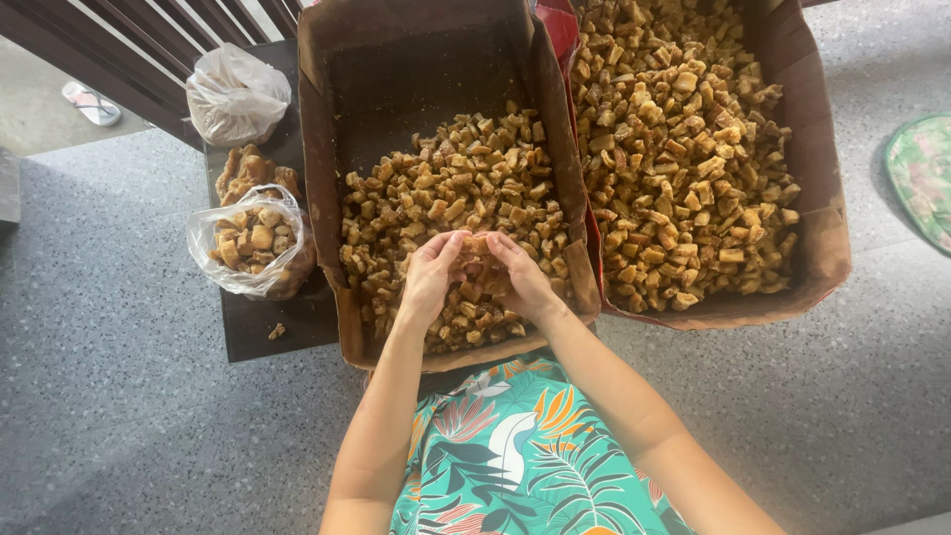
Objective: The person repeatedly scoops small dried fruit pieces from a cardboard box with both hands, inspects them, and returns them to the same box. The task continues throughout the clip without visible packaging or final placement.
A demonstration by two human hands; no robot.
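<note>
Cupping a heap of brown fried chunks (474,260), the left hand (430,275) and right hand (523,277) are seen pressed close together, fingers curled around pieces gathered between the palms; fingertips nearly touch at the top

Left cardboard box (319,149): about half filled with the brown chunks, its far part bare and dark; the hands are held over its near end, just above the pile

Right cardboard box (822,228): set directly beside the first, filled nearly to its walls with the same chunks, its walls stained with grease

Clear plastic bag (256,246): open, partly filled with chunks, placed on a dark low table (267,327) left of the boxes; loose larger pieces are laid just behind it

White plastic bag (236,94): knotted, placed at the table's far end

Speckled grey floor (119,376): a sandal (91,102) is seen at the upper left, a green patterned item (921,173) at the right edge

Leaf-print garment (515,456): worn by the person, seen at the bottom
</note>
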